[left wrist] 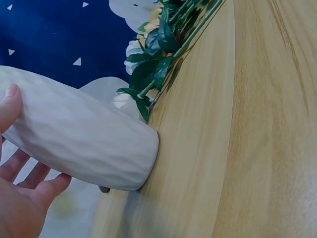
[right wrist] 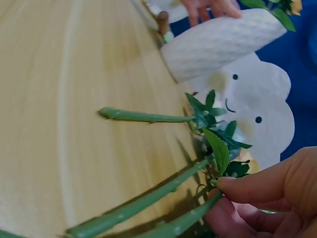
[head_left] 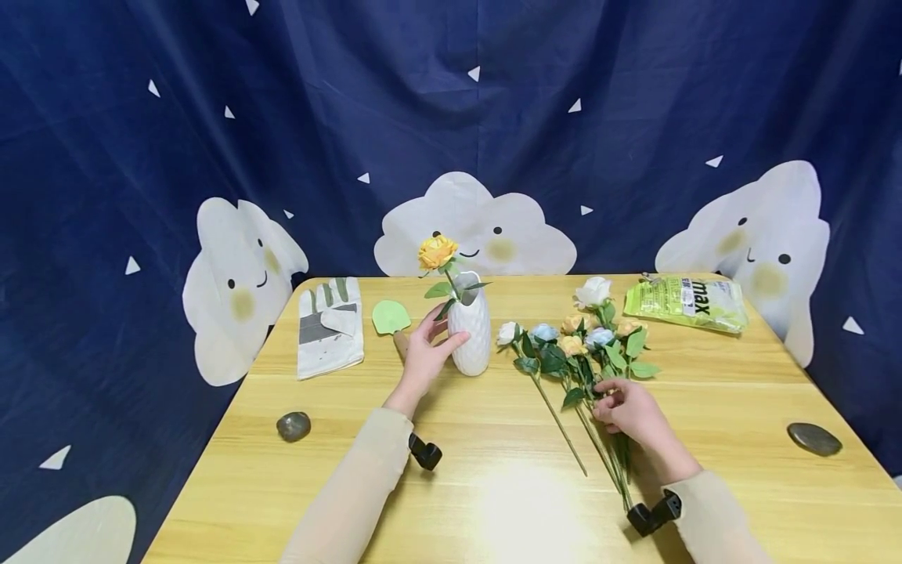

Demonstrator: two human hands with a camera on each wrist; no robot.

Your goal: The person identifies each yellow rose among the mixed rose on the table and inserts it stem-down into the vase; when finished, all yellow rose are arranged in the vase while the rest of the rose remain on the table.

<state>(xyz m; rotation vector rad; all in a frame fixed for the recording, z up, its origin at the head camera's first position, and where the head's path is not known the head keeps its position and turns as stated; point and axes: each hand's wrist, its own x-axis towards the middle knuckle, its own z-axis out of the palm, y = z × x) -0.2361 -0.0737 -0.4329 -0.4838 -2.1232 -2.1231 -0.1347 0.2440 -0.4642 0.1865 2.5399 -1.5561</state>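
A white textured vase point(head_left: 470, 341) stands upright on the table, holding one yellow artificial rose point(head_left: 437, 252). My left hand point(head_left: 425, 354) grips the vase from its left side; the thumb lies across the front, as the left wrist view also shows along the vase point(left wrist: 84, 131). On the right lies a bunch of artificial roses in white, blue and yellow, including a white rose point(head_left: 593, 291) and a blue rose point(head_left: 600, 338). Between thumb and fingertips, my right hand point(head_left: 634, 413) pinches a green rose stem point(right wrist: 195, 214) within the bunch. Some of its fingers are hidden.
A work glove point(head_left: 330, 337) and a green-bladed small shovel point(head_left: 391, 316) lie left of the vase. Dark stones sit at the left point(head_left: 293, 426) and right point(head_left: 814, 439). A green bag point(head_left: 687, 303) lies at the back right, before the blue curtain.
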